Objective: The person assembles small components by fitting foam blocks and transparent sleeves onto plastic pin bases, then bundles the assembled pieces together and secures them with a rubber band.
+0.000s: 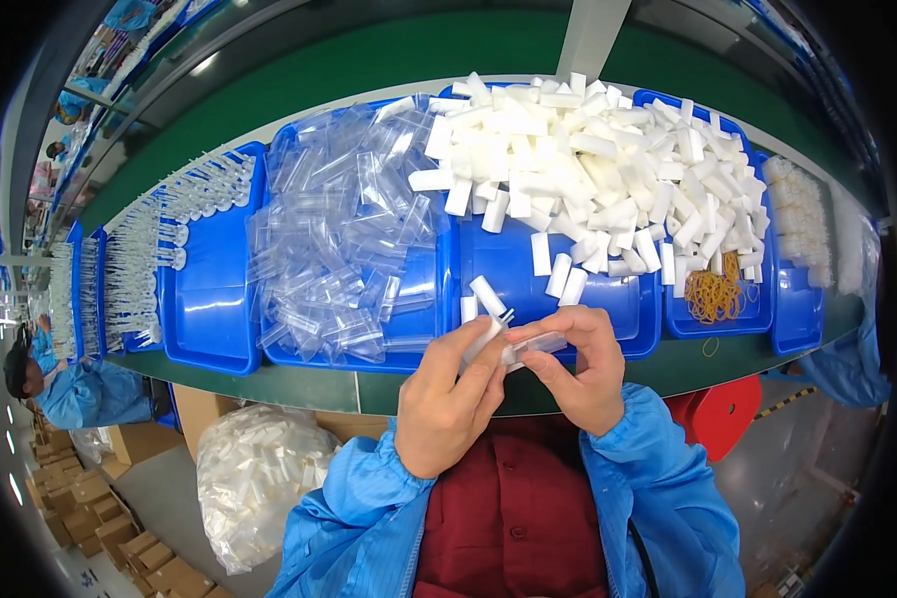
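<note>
Above the front edge of the blue trays, my two hands meet. My left hand (445,404) is closed, pinching a small white block (481,337); two thin dark-edged prongs or tips show at its end. Between the thumb and fingers of my right hand (590,384) is a clear plastic sleeve (542,343), its near end touching the left fingertips. My fingers partly hide how the two pieces meet. Just beyond the hands, a few loose white foam blocks (487,296) lie in the blue tray (608,309).
Clear sleeves (344,234) fill the tray at left, and white foam blocks (588,149) heap up behind. Yellow rubber bands (715,296) sit at right. White stemmed parts (135,269) stand far left. A bag of white pieces (259,483) rests low left; a red round object (726,417) is at right.
</note>
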A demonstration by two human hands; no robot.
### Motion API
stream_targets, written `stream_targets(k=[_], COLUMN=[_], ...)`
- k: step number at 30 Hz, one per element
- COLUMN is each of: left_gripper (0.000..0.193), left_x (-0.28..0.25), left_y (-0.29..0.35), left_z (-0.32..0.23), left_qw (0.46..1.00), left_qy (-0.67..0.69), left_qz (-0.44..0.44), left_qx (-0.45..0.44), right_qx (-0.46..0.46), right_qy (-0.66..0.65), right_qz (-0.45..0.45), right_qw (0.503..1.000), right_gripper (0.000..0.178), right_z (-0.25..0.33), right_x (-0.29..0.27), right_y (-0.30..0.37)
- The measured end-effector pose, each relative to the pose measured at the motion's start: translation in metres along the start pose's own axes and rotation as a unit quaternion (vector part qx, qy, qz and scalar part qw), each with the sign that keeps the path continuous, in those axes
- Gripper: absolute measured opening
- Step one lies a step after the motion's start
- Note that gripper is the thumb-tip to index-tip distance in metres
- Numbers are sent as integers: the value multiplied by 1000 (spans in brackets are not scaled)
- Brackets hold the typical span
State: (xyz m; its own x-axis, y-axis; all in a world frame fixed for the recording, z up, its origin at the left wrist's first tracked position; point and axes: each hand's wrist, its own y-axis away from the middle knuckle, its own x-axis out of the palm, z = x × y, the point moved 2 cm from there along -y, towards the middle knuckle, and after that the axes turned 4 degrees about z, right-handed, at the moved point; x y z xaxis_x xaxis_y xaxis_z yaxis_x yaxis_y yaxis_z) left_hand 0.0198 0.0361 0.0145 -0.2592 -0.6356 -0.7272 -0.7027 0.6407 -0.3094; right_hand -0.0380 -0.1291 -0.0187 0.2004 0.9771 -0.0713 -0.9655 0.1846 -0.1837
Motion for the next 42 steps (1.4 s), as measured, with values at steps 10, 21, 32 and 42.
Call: stream_targets(k=[10,21,32,42], left_gripper=[41,30,19,26], left_x=[-4,-6,-5,-6], left_y=[1,-3,-3,-4], left_z=[-1,2,9,1], left_qw=[1000,996,975,989], left_qy=[-12,71,196,129], left_qz=[-15,-23,-21,-38], left_qx=[-7,-47,-104,-69], right_qx=[6,48,43,1], right_qy=[54,-87,-106,-46], right_qz=[65,11,21,-19], right_qw=[996,995,993,999], right_gripper=[35,31,28,33], right_z=[12,10,13,10], right_x=[-10,-6,2,3], right_y=[-15,-16,-12,-9])
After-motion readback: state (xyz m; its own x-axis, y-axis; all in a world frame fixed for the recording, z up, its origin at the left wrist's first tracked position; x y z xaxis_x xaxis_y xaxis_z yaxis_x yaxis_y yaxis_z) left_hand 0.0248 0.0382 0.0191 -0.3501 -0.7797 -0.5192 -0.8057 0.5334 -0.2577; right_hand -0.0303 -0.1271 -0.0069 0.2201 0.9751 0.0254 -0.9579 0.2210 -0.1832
